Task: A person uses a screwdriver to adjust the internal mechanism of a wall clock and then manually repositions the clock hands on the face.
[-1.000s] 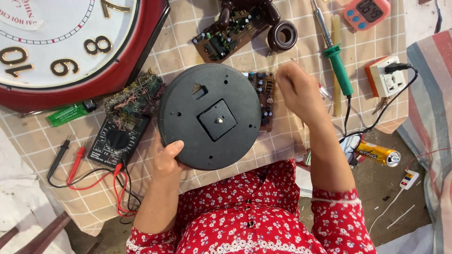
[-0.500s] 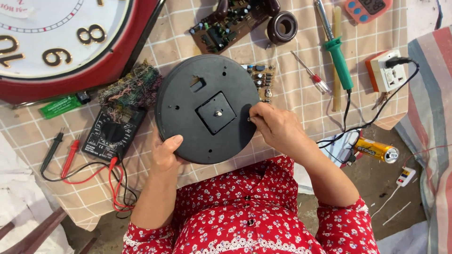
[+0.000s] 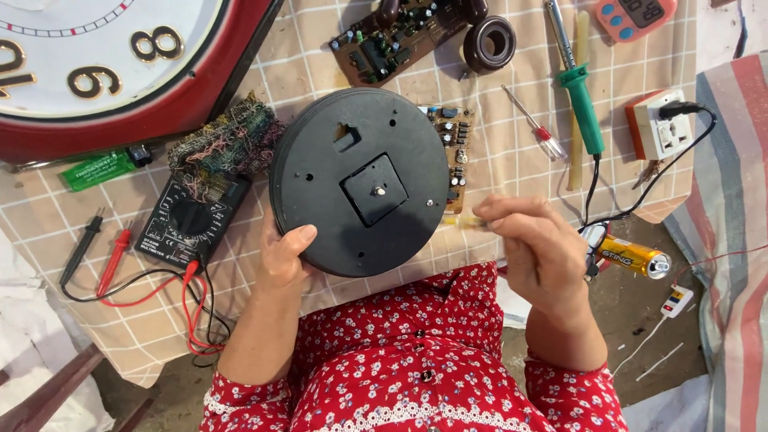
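A black round clock body (image 3: 320, 184) lies back up on the checked cloth, with a square movement (image 3: 376, 190) and a short shaft at its centre. My left hand (image 3: 284, 256) grips its lower left rim, thumb on top. My right hand (image 3: 536, 248) hovers just right of the disc, off its surface. Its fingertips pinch a small thin pale piece (image 3: 464, 221), too blurred to identify.
A large red-rimmed wall clock (image 3: 96, 72) fills the top left. A multimeter (image 3: 188, 220) with red and black probes and a tangle of wires (image 3: 228, 140) lie to the left. Circuit boards (image 3: 392, 36), a green-handled soldering iron (image 3: 580, 96), a screwdriver (image 3: 532, 124), a socket (image 3: 660, 128) and a yellow battery (image 3: 632, 256) lie above and to the right.
My right hand came from beyond the disc's upper right onto its centre, then drew back to the right with its fingertips pinched. My left hand kept its grip on the rim.
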